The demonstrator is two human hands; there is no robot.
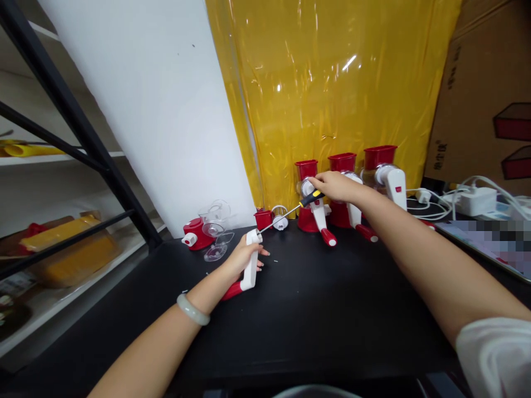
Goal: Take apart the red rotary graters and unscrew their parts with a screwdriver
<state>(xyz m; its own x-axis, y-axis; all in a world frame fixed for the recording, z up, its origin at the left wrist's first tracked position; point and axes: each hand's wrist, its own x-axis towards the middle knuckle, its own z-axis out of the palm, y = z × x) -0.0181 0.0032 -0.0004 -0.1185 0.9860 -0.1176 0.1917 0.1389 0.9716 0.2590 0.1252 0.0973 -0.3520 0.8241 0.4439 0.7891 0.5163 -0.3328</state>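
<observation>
Crank (250,270) in left hand (239,257) | screwdriver (311,199) in right hand (336,187), perhaps touching grinder (306,167)

No legible text; only blurred print on the cardboard box (477,83)

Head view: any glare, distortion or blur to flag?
Head view: bright glare streaks on the yellow plastic sheet; wide-angle stretching toward the edges; a pixelated patch masks the right side; left hand gripping the crank handle and right hand gripping the screwdriver look sharp, evenly lit.
</observation>
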